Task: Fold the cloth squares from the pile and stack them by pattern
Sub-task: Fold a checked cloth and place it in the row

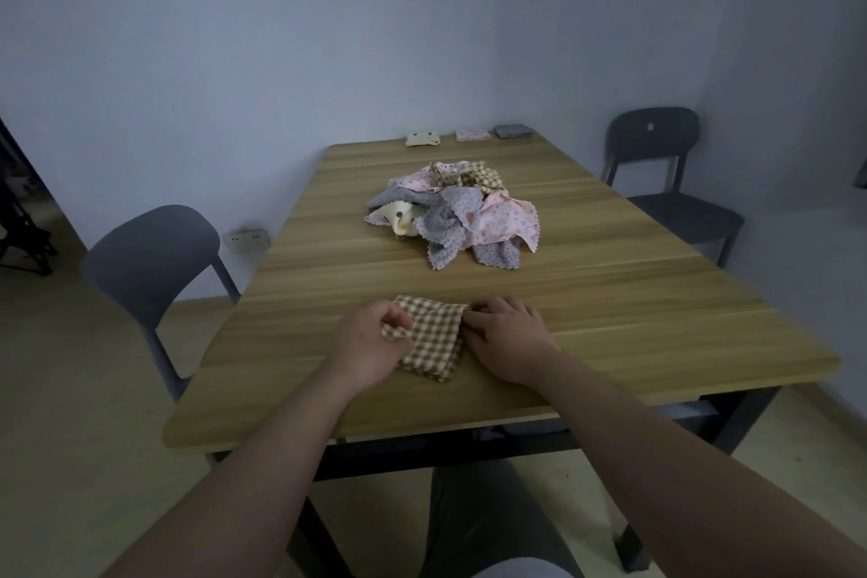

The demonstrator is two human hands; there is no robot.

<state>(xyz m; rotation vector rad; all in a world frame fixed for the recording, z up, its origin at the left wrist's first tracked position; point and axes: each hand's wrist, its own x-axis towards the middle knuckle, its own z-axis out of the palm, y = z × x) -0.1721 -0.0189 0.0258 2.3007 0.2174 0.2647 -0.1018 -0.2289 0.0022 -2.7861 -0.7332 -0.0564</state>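
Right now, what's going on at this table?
A person is folding a brown checked cloth at the near edge of the table. The left hand pinches its left side and the right hand grips its right side. A pile of unfolded cloths sits mid-table. Along the far edge lie a cream stack, a pink stack and a grey stack.

Two hands, the left hand [370, 345] and the right hand [509, 338], share a grip on one checked cloth [434, 336]. Beyond the grip lie one loose pile [457, 214] and three folded stacks [423, 139] [473, 134] [513, 130]. Two chairs flank it, the grey chair [155, 268] left, the dark chair [666, 183] right.
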